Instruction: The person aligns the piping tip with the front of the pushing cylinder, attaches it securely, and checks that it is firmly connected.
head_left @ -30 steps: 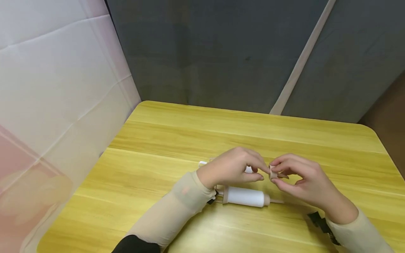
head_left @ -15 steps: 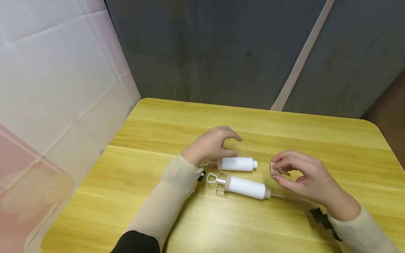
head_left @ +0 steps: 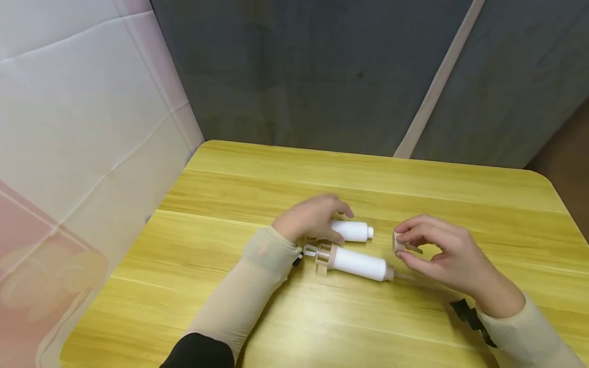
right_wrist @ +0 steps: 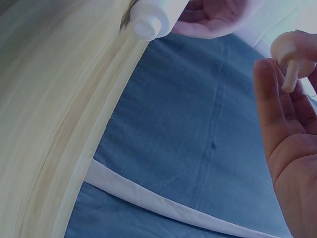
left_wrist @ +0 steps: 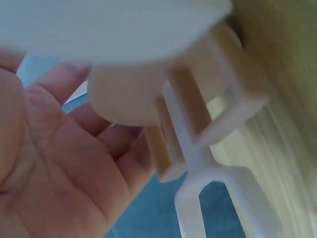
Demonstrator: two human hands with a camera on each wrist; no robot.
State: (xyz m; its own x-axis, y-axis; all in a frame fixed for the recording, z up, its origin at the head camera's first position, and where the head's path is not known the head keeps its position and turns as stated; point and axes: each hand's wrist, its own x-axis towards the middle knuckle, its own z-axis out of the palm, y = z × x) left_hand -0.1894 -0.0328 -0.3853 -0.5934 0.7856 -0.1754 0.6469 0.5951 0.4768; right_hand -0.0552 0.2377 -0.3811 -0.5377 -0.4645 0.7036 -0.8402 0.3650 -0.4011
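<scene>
Two large white-barrelled syringes lie on the table. The near syringe (head_left: 360,263) has a beige flange with finger loops, a white ring handle and a beige tip with a thin nozzle. The far syringe (head_left: 354,231) ends in a bare white neck. My left hand (head_left: 313,217) arches over its rear part, thumb on the near side, fingers beyond. A beige flange (left_wrist: 124,94) and white plunger (left_wrist: 185,134) show close by in the left wrist view. My right hand (head_left: 439,248) pinches a beige nozzle cap (head_left: 398,242), its thin stem visible in the right wrist view.
The yellow wood-grain table (head_left: 276,189) has rounded corners. A dark grey curtain (head_left: 294,76) hangs behind it, and a pale printed cloth (head_left: 92,128) stands along the left side.
My left hand draws away from the cap in my right hand, then comes down over the far syringe. The near syringe has turned slightly; my right hand stays almost still with the nozzle cap.
</scene>
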